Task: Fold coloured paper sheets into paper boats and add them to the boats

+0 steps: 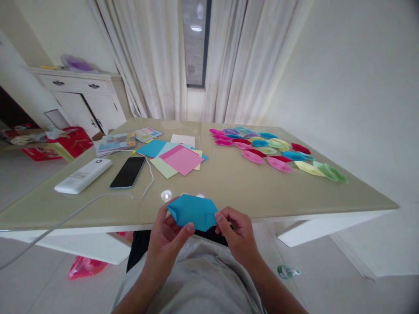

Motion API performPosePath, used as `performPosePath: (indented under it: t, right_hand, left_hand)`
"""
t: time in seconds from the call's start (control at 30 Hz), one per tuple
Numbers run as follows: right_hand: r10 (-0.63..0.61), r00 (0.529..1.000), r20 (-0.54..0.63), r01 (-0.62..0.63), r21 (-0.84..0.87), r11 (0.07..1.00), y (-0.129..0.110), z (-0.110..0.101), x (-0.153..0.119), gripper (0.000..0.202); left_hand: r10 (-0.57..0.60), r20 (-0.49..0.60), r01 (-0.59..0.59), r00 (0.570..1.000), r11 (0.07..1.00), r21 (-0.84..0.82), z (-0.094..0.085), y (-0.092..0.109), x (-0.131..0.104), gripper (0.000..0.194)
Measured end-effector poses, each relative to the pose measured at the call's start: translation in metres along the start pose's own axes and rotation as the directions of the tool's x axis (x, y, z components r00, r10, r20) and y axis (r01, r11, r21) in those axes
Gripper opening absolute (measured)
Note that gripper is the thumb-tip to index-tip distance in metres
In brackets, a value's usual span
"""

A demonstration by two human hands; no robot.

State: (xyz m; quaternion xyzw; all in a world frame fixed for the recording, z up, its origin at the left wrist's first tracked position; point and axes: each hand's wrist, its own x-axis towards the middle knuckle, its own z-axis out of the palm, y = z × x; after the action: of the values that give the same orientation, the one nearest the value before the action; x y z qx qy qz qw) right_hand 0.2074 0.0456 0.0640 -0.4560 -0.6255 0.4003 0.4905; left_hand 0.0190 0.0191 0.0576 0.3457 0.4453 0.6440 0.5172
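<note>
A folded sheet of blue paper [194,211] is held up just over the table's near edge. My left hand [168,233] grips its left end, thumb on the front and fingers behind. At the other end, my right hand [236,231] pinches the right corner between thumb and forefinger. The paper has creased, angled corners and a small flap near the right side. Beyond it lies an overlapping pile of flat paper sheets, with a pink sheet [183,160] on top. Several folded paper petals [252,157] in pink, red, blue, yellow and green lie in rows at the right.
On the left of the glossy table [229,187] lie a phone [127,172], a white device [83,175], a white cable [98,196] and booklets [116,143]. A plastic bottle [287,272] and a red bag [85,267] are on the floor. A cabinet [81,96] stands back left.
</note>
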Motion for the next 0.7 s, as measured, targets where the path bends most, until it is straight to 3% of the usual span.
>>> performPosePath:
  t: [0.03, 0.1, 0.17, 0.37, 0.63, 0.7]
  right_hand:
    - [-0.006, 1.0, -0.006, 0.006, 0.001, 1.0, 0.0, -0.002, 0.0, 0.048]
    - [-0.021, 1.0, 0.001, 0.021, 0.002, 1.0, 0.001, -0.006, 0.001, 0.047]
    - [-0.035, 0.999, 0.021, 0.035, 0.001, 0.999, 0.002, -0.009, 0.002, 0.046]
    - [-0.014, 1.0, -0.025, 0.015, 0.025, 1.0, 0.003, -0.012, 0.004, 0.043]
    - [0.052, 0.997, -0.051, -0.042, 0.186, 0.982, 0.004, -0.012, 0.009, 0.04]
    - [0.073, 0.996, -0.052, -0.061, 0.199, 0.978, 0.004, -0.012, 0.009, 0.04]
  left_hand:
    - [0.057, -0.006, -0.057, 0.998, 0.998, 0.003, -0.003, 0.001, 0.001, 0.083]
    - [0.167, 0.006, -0.167, 0.986, 0.983, 0.076, -0.011, 0.002, 0.003, 0.086]
    - [0.234, 0.031, -0.236, 0.972, 0.957, 0.17, -0.018, 0.002, 0.005, 0.073]
    - [0.282, 0.109, -0.302, 0.953, 0.911, 0.282, -0.029, 0.004, 0.006, 0.037]
    - [0.537, 0.2, -0.568, 0.819, 0.71, 0.417, -0.032, 0.007, 0.003, 0.035]
    - [0.545, 0.208, -0.58, 0.812, 0.72, 0.381, -0.033, 0.006, 0.004, 0.03]
